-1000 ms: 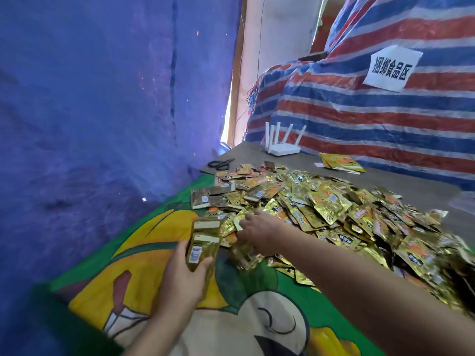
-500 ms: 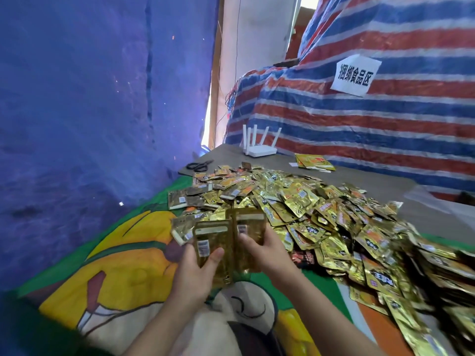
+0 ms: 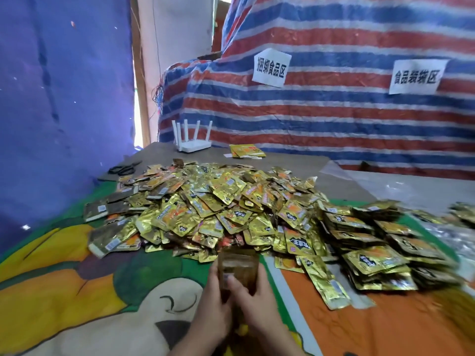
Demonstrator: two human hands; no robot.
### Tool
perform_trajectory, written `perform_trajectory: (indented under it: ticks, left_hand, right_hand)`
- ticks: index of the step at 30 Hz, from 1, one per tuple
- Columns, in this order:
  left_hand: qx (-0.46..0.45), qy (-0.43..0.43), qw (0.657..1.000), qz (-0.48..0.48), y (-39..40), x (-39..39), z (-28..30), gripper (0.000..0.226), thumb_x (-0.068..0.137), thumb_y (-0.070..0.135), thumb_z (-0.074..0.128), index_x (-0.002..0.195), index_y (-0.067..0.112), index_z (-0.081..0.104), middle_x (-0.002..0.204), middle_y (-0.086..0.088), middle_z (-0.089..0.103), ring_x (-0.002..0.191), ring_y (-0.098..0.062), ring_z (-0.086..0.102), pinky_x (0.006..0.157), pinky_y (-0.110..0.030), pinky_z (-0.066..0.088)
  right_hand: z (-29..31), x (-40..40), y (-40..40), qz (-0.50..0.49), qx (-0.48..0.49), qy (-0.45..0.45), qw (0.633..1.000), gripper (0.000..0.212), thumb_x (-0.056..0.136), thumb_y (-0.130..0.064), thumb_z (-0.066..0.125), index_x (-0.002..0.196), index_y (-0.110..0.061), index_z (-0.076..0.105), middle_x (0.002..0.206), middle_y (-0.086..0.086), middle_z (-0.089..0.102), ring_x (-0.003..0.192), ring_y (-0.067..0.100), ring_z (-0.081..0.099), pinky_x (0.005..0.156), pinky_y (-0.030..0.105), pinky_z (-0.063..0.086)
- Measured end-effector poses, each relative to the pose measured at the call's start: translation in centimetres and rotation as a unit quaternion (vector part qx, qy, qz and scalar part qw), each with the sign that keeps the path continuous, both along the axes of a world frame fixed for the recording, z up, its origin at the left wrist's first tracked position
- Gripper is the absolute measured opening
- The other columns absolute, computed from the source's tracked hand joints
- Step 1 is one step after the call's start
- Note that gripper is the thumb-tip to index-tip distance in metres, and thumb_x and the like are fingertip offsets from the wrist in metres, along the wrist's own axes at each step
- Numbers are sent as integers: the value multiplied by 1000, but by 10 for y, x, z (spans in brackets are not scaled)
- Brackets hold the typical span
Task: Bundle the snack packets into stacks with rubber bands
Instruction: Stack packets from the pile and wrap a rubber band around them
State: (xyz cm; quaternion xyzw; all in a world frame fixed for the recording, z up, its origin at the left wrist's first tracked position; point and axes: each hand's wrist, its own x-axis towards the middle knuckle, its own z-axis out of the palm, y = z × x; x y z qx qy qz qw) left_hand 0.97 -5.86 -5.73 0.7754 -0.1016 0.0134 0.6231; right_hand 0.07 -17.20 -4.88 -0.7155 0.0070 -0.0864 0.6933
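Note:
A big heap of gold snack packets covers the middle of the table. Just in front of the heap, both my hands hold one small upright stack of packets, brownish backs toward me. My left hand grips its left side and my right hand grips its right side, thumb across the front. Tidier piles of packets lie at the right. No rubber band shows in my hands.
A cartoon-print cloth covers the near table. Black scissors lie at the far left, a white router and a few flat packets at the back. Clear plastic bags lie far right. Tarps wall the left and back.
My right hand picked a packet from the heap and brought it against the packets in my left hand. Both hands now hold one joined stack, and my view swung right.

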Motion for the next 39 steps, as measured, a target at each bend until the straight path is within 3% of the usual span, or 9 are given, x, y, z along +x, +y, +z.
perform_trajectory:
  ticks: [7, 13, 19, 22, 25, 28, 33, 35, 39]
  left_hand:
    - [68, 16, 996, -59, 5, -2, -7, 82, 83, 28, 64, 137, 58, 9, 126, 30, 50, 108, 24, 48, 83, 3, 37]
    - [37, 22, 999, -17, 8, 2, -13, 73, 84, 15, 69, 140, 42, 31, 121, 18, 63, 112, 2, 59, 100, -21, 45]
    - [39, 2, 998, -43, 11, 4, -16, 60, 88, 10, 69, 132, 36, 37, 112, 17, 66, 106, 10, 59, 85, -2, 42]
    - [19, 2, 999, -32, 10, 6, -16, 51, 88, 11, 71, 123, 34, 43, 108, 17, 70, 103, 3, 64, 86, -9, 47]
    - [8, 13, 1000, -25, 10, 5, -14, 53, 87, 12, 72, 119, 40, 42, 111, 11, 68, 104, 5, 63, 89, -15, 49]
    - [16, 19, 999, -30, 10, 4, -14, 52, 88, 16, 71, 116, 46, 40, 113, 15, 65, 100, 15, 59, 78, -2, 45]
    - [18, 27, 999, -22, 10, 3, -15, 53, 88, 20, 71, 122, 43, 37, 114, 16, 64, 101, 12, 59, 82, -9, 45]
    - [11, 32, 999, -20, 9, 2, -14, 55, 88, 19, 71, 126, 41, 37, 114, 15, 65, 102, 8, 60, 87, -16, 47]
    - [14, 28, 999, -25, 8, 2, -13, 56, 89, 19, 70, 127, 41, 35, 114, 17, 64, 99, 17, 58, 76, -2, 43]
  right_hand:
    - [-19, -6, -4, -14, -49, -36, 998, 29, 89, -32, 72, 113, -38, 57, 107, -14, 69, 101, 1, 66, 81, 16, 51]
    - [-22, -8, -1, -6, -85, -47, 995, 28, 93, -26, 68, 115, -35, 54, 110, -6, 68, 103, 5, 64, 91, 32, 53]
    - [-20, -8, -2, 11, -106, -18, 994, 40, 84, -54, 64, 118, -37, 50, 116, -7, 61, 108, 5, 60, 95, 34, 51]
    - [-16, -12, 1, -37, -187, -25, 981, 51, 83, -66, 42, 118, -32, 53, 111, -6, 56, 107, 11, 55, 96, 37, 47]
    - [-5, -16, -25, -111, -269, -42, 956, 57, 93, -59, 32, 117, -15, 59, 107, -3, 53, 106, 16, 51, 97, 37, 41]
    - [13, -12, -92, -161, -405, -27, 899, 18, 96, -26, 58, 108, -15, 65, 97, -5, 51, 99, 19, 54, 86, 32, 43]
    - [41, -10, -160, 16, -658, 124, 743, 12, 92, -23, 64, 102, -27, 69, 95, -9, 54, 91, 14, 55, 73, 27, 41]
    - [40, -9, -163, 56, -661, 120, 738, 11, 91, -28, 66, 101, -28, 70, 96, -9, 57, 89, 12, 55, 74, 27, 47]
    - [33, -1, -160, 86, -668, 101, 732, 13, 91, -26, 67, 103, -28, 70, 103, -7, 62, 95, 14, 57, 84, 31, 51]
